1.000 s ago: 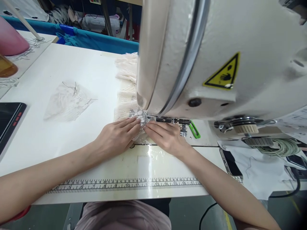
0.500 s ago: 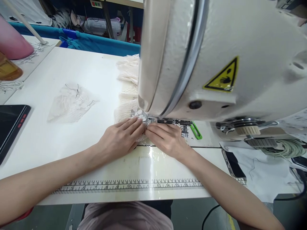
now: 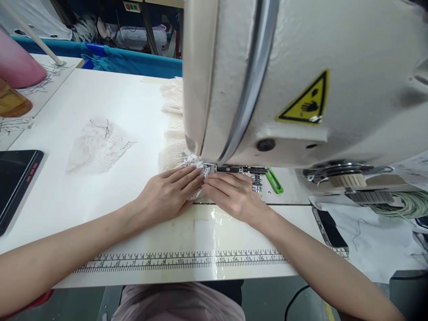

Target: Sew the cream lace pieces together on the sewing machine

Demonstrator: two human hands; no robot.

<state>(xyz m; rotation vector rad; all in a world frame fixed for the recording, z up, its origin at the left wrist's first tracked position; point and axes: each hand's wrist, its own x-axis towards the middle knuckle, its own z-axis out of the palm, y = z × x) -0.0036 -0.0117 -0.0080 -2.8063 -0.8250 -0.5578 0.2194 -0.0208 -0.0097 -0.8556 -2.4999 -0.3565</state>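
Strips of white lace (image 3: 191,159) run under the sewing machine head (image 3: 301,58), close to its presser foot (image 3: 211,168). On the left side of the foot, my left hand (image 3: 167,189) lies flat over the lace, its fingers stretched and side by side. My right hand (image 3: 232,194) is closed at the lace's near edge, fingers together and thumb hidden beneath. The fingertips of both hands almost meet. Behind the lace, gathered cream fabric (image 3: 172,133) spreads away along the machine's left side. The machine head hides the needle.
A sheer fabric scrap (image 3: 96,149) with dark threads lies on the left of the white table (image 3: 133,98). A black device (image 3: 16,183) sits at the left edge. A green clip-like piece (image 3: 274,180) and a phone (image 3: 329,227) are at right. A ruler strip (image 3: 180,261) lines the front.
The view has shifted slightly, so the machine head appears a little further left. Both hands stay at the lace, and the lace between them has moved slightly.
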